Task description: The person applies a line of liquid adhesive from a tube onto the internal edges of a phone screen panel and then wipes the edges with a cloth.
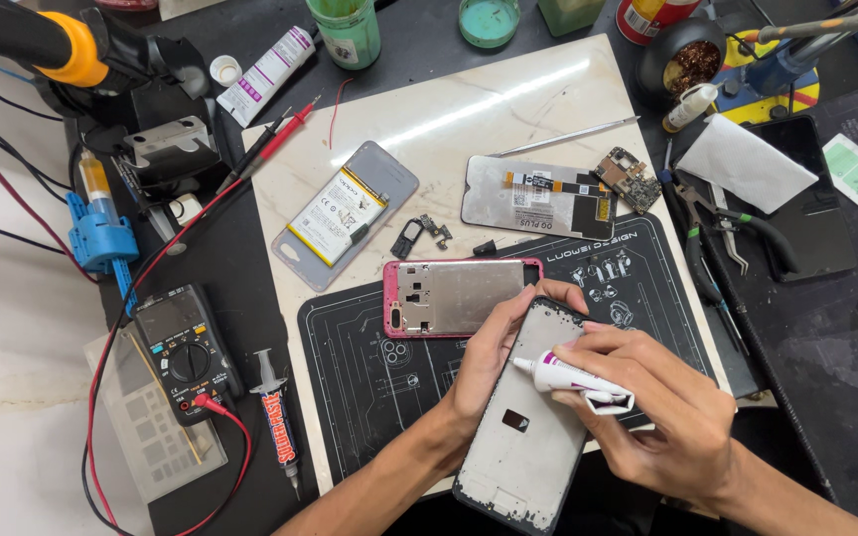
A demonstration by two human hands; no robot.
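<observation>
The left hand (494, 352) grips the phone frame (528, 427) by its upper left edge. The right hand (662, 412) clasps a glue tube (573, 379), nozzle over the frame's top. Just beyond that edge lies a pink-rimmed phone body (454, 298).

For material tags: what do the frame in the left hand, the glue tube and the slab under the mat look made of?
Frame: dull grey metal plate, likely aluminium, with a dark plastic-looking rim.
Glue tube: soft white plastic or foil, crumpled at its end.
Slab: polished marble or look-alike tile, veined with glare.

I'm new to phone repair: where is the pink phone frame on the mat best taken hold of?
Take the pink phone frame by its two long edges near the middle, from above. It lies flat and face up on the black mat, its long rims clear, though the left hand sits close to its lower right corner.
</observation>
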